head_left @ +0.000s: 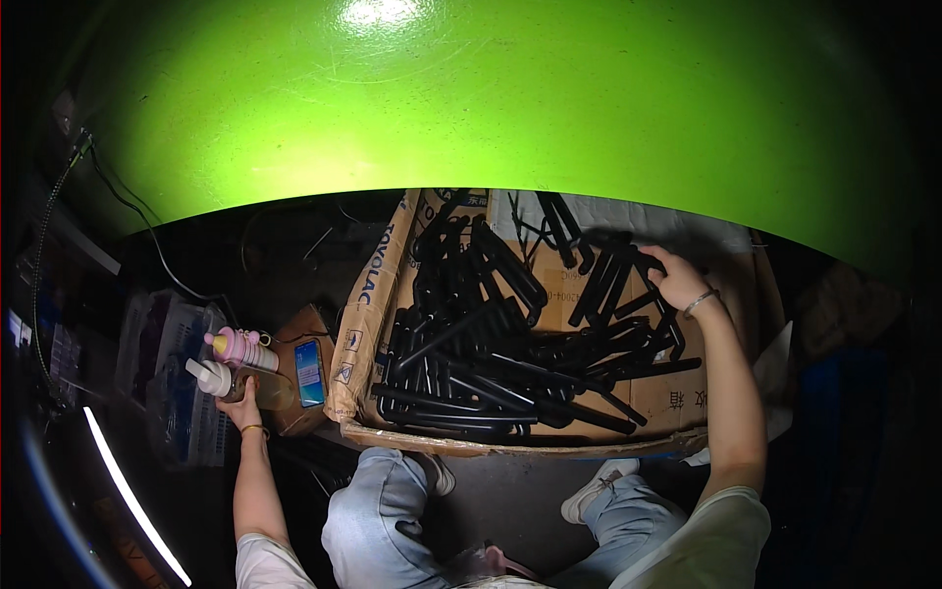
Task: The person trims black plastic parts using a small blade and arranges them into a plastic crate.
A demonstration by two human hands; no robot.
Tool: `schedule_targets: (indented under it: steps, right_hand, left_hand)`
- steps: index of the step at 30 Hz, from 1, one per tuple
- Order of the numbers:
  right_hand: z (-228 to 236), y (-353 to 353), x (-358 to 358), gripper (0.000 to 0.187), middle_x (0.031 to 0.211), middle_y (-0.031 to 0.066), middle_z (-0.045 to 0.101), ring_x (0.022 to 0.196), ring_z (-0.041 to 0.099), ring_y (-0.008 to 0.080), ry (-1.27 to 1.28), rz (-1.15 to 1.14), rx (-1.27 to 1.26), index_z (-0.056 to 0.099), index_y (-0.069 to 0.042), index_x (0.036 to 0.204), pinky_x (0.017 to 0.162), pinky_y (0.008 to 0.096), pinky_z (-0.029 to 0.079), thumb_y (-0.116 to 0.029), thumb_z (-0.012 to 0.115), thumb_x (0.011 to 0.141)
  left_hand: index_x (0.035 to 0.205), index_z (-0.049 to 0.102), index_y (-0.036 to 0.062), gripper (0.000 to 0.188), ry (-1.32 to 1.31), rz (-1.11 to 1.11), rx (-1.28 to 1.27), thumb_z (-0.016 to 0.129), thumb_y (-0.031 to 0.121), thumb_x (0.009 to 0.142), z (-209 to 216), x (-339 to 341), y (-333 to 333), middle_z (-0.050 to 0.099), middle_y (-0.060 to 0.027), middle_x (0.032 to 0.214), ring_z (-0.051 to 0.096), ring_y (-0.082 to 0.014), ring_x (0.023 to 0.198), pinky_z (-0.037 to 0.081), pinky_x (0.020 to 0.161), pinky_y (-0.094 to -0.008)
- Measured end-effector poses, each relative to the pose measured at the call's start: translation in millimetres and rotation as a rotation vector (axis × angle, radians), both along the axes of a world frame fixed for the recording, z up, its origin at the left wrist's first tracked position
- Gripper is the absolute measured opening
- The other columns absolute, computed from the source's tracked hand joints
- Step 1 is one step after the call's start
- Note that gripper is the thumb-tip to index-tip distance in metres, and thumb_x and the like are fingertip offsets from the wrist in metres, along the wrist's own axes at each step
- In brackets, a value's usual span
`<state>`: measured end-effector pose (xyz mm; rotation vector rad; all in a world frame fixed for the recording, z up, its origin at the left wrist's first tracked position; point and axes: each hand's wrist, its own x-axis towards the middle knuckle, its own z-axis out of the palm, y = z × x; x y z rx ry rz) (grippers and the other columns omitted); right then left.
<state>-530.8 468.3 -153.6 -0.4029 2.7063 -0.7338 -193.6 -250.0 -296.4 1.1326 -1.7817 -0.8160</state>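
Observation:
My left hand (238,403) is wrapped round a clear drink bottle (270,391) with a white spouted lid, tilted toward the left. Right beside it lies a pink and white bottle (240,348) with a yellow and pink top. At the right side of a large cardboard box (358,324), my right hand (679,282) has its thumb and fingers closed round a black tubular part (655,263). A tangled heap of similar black tubes (471,344) fills much of the box. Some tubes show bent ends.
A phone (309,373) with a lit screen rests on a small brown carton (296,417) left of the big box. Behind it stand clear plastic crates (182,393). A large green surface (471,108) overhangs the box's far side. Cables (157,260) hang at the left.

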Motion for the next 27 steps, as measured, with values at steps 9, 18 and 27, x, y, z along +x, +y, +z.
schedule_targets:
  steps: [9, 18, 27]
  right_hand:
    - [-122.1, -117.9, -12.9, 0.045, 0.143, 0.0148, 0.041, 0.132, 0.039, 0.0348, 0.318, -0.068, 0.01, 0.056, -0.014, 0.13, 0.109, 0.0398, 0.034, -0.023, 0.065, 0.087]
    - [-179.7, -208.9, -63.9, 0.043, 0.137, 0.0189, 0.048, 0.122, 0.051, 0.0338, 0.417, -0.093, -0.394, 0.053, 0.0, 0.131, 0.104, 0.0354, 0.041, -0.012, 0.06, 0.089]
    - [35.5, 12.8, 137.8, 0.031, 0.108, 0.0032, 0.065, 0.083, 0.061, 0.0114, 0.143, -0.226, -0.699, 0.059, 0.0, 0.126, 0.077, 0.0238, 0.05, -0.018, 0.054, 0.1]
  left_hand:
    - [0.142, 0.021, -0.0051, 0.101, 0.011, 0.015, -0.05, 0.087, 0.029, 0.072, 3.1, 13.7, -13.0, 0.042, -0.0219, 0.135, 0.049, -0.0271, 0.121, 0.039, 0.104, -0.0353]
    - [0.142, 0.022, -0.0049, 0.1, -0.056, 0.016, 0.007, 0.086, 0.028, 0.074, 3.8, 0.2, -4.3, 0.042, -0.0207, 0.136, 0.049, -0.0276, 0.121, 0.039, 0.105, -0.036]
    - [0.134, 0.038, -0.006, 0.081, 0.128, -0.111, 0.075, 0.087, 0.017, 0.073, 42.7, 6.3, 56.0, 0.053, -0.0163, 0.126, 0.055, -0.0231, 0.112, 0.045, 0.099, -0.0337]
